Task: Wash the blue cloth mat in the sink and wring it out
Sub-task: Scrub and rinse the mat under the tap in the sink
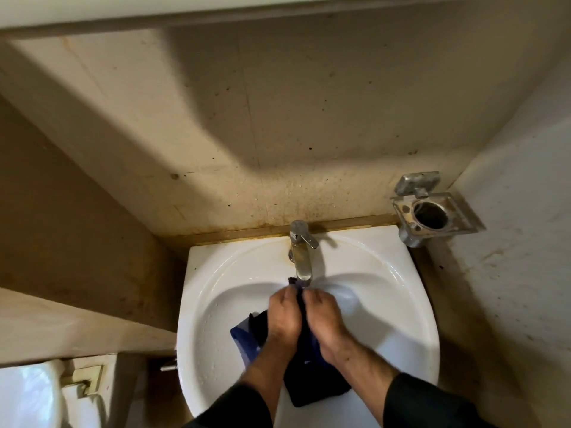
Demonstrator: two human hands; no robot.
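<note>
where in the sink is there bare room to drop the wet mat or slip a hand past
Bare basin right of the right hand, out to the rim, and a narrower strip left of the blue cloth mat. It is crowded in the middle, where the left hand and right hand grip the mat under the faucet.

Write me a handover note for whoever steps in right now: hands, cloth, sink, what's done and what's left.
Left hand and right hand: both grip the blue cloth mat, side by side over the white sink.
Cloth: bunched between the hands, its top end up at the tap spout, the rest hanging into the basin toward the front edge.
Water flow: cannot tell from this view.
Done: cloth is in the sink and being worked under the tap.
Left: finish washing, then wring it out.
</note>
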